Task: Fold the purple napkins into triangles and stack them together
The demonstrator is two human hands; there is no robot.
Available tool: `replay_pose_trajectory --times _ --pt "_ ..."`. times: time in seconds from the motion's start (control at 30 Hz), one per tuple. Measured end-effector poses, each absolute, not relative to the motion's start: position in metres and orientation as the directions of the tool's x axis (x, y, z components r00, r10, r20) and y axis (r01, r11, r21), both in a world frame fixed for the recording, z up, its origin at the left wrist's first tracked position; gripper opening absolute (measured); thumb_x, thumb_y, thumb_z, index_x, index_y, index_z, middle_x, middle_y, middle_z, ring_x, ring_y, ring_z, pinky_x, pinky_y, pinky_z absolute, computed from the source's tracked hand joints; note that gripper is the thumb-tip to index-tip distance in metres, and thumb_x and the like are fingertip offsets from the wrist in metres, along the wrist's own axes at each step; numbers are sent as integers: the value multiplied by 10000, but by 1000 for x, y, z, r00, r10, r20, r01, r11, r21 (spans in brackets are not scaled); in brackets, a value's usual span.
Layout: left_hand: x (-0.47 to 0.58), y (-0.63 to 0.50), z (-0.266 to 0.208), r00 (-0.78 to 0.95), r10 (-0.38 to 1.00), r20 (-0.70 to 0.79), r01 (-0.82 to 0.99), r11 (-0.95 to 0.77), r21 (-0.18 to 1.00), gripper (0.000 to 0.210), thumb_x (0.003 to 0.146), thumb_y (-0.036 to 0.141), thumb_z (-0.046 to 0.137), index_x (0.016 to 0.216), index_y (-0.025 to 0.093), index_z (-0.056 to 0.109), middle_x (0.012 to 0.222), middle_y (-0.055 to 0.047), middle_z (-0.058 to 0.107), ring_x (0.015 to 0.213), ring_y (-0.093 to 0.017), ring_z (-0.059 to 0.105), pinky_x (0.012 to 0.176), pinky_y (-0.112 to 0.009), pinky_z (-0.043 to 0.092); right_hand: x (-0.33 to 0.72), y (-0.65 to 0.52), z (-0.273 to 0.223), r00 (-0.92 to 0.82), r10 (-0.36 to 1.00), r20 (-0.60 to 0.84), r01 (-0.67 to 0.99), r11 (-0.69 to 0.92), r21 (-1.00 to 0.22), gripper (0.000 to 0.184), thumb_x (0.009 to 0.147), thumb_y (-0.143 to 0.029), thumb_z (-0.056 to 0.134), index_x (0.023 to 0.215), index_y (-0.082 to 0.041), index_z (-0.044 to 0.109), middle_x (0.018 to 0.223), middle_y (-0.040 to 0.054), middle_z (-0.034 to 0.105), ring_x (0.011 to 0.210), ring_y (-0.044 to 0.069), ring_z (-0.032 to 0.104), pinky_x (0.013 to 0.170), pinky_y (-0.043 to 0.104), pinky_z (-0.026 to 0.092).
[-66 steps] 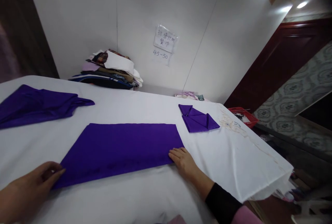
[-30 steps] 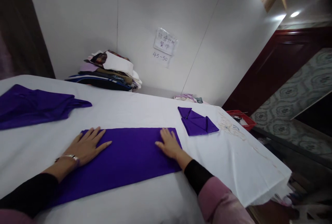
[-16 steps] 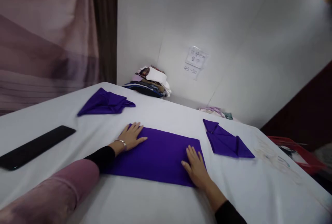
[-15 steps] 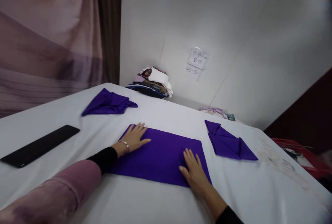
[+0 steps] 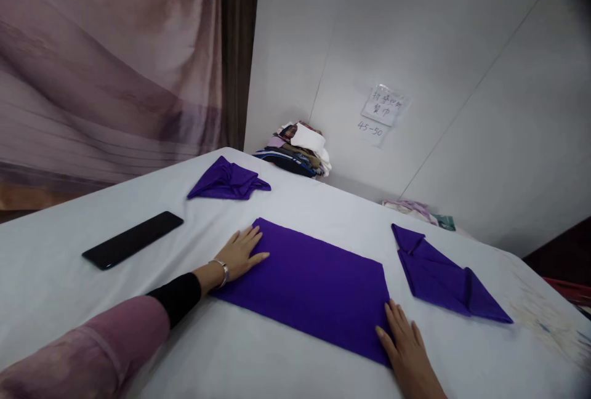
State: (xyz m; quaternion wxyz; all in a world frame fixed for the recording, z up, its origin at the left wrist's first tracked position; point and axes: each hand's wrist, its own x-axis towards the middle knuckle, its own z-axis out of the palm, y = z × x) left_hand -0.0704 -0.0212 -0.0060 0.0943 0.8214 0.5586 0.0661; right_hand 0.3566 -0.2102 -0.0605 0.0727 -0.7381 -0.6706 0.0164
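The flat cloth (image 5: 309,288) is plain deep purple, smooth and four-sided, lying mid-scene on the white-covered desk (image 5: 249,350). The left hand (image 5: 240,255) rests spread on its left end, the right hand (image 5: 406,346) on its right edge; both grips are loose, fingers unclenched. Counted: three purple cloths, including one rumpled cloth (image 5: 226,180) far left and one folded cloth (image 5: 443,279) right; one black slab (image 5: 133,240) left.

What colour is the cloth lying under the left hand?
Plain deep purple: the cloth shows best in the head view.
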Motion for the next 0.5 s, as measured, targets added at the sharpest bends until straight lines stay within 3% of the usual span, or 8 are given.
replay_pose_trajectory --times 0.23,0.5 --pt "-58 -15 -1 345 938 23 919 -342 194 771 816 626 333 1377 97 347 1485 -152 258 1384 -277 178 1118 -452 144 336 -194 -43 20 998 62 989 -11 -144 610 918 -491 242 1425 -154 268 1492 70 215 1382 215 149 1121 479 109" --pt "-60 -25 -8 316 949 16 935 -314 166 827 799 673 315 1375 79 349 1474 -162 283 1380 -284 189 1122 -455 118 337 -181 -56 -16 999 41 995 20 -101 625 902 -526 286 1420 -175 285 1491 73 219 1374 238 183 1102 494 172"
